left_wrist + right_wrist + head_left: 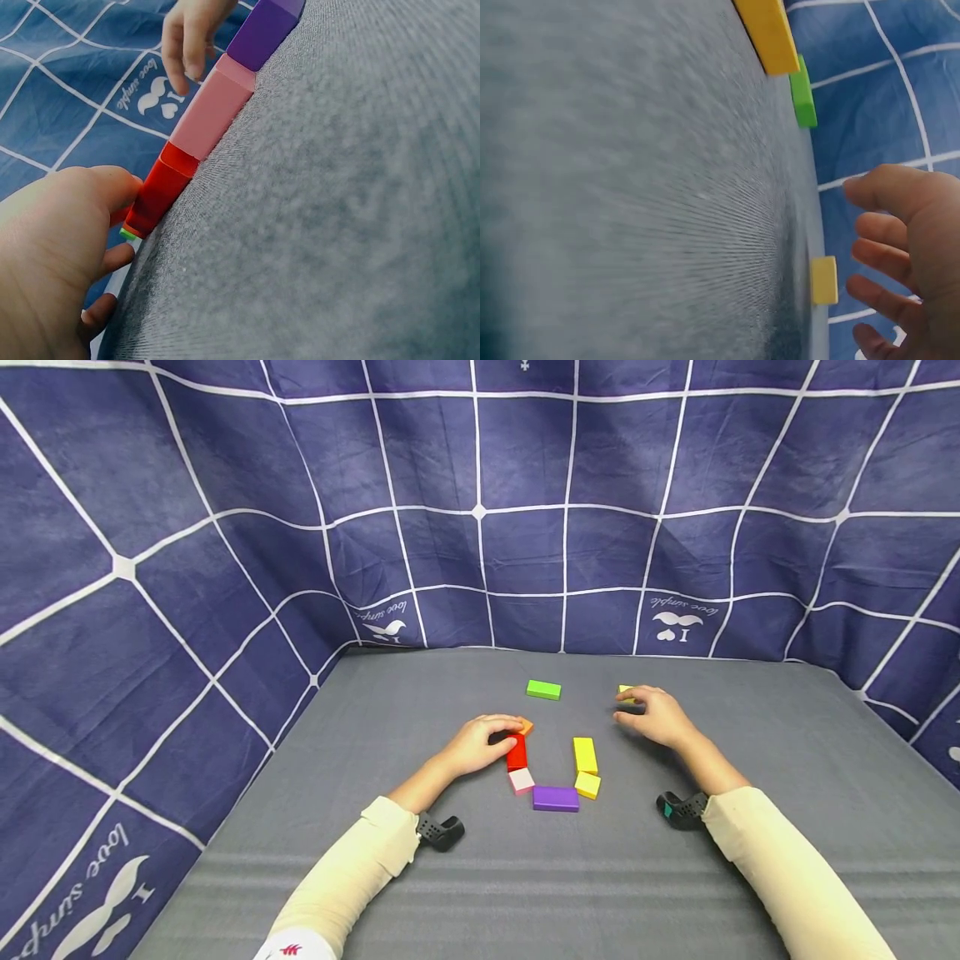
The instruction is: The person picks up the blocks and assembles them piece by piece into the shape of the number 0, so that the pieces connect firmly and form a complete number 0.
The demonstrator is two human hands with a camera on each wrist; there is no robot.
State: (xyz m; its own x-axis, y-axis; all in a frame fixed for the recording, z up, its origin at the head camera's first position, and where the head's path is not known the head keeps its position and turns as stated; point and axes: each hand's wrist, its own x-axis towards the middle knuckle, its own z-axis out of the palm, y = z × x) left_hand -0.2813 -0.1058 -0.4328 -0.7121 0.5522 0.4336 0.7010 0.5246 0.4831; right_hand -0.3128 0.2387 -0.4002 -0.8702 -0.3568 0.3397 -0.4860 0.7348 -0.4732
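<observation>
My left hand (480, 744) has its fingertips curled at the orange block (527, 726), partly covering it. The thumb lies close against the far end of the red block (517, 753), also seen in the left wrist view as a red block (160, 191) beside the thumb. The orange block is hidden in that view. My right hand (657, 718) hovers with spread, bent fingers just beside a small pale yellow block (626, 691), which it partly hides. A gap shows between those fingers and the yellow block (824, 280) in the right wrist view.
A pink block (521, 781), purple block (556, 799), small yellow block (588, 785) and long yellow block (585, 755) continue the U-shaped row from the red one. Farther back lies a green block (543, 690). A blue gridded cloth (525, 552) hangs behind the grey table (495, 885).
</observation>
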